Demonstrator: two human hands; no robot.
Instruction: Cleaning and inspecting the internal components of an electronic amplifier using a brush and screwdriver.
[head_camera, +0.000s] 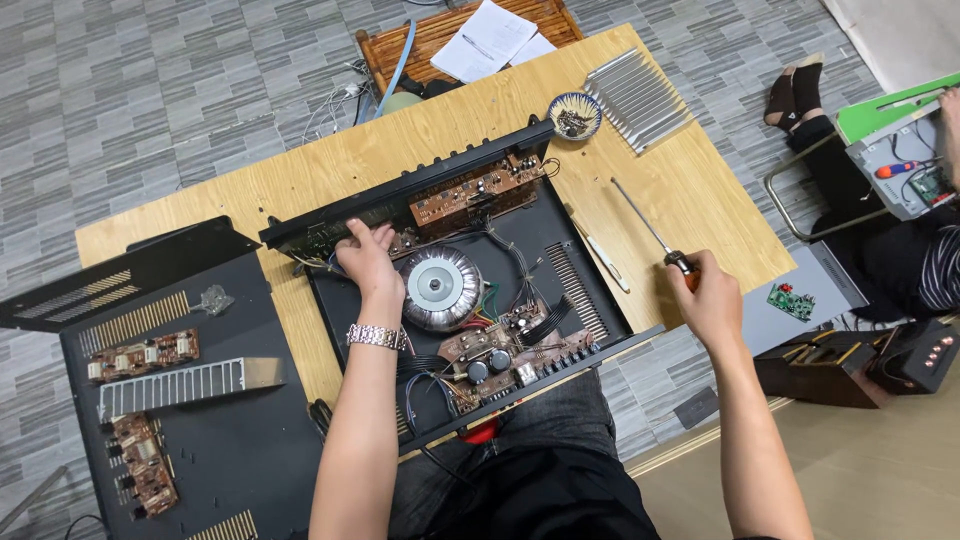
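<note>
The open amplifier chassis (560, 290) is laid across the wooden table (700, 190), its round transformer (441, 288) at the centre. Its front panel (400, 205) is pressed by the left hand (365, 258), fingers curled onto it. A screwdriver (650, 235) is gripped in the closed right hand (708, 295), beside a small bowl (574, 115) and a finned heatsink (638, 97).

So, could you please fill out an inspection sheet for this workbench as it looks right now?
Surface: wooden table, crowded.
Job's things: open amplifier chassis with round transformer; screwdriver.
Clutter: finned heatsink, bowl of screws, removed black cover with loose circuit boards.
Grippers: left hand on the chassis front boards; right hand holding the screwdriver.
Cables: wire bundles inside chassis.
Surroundings: grey tiled floor; another person seated at right.
</note>
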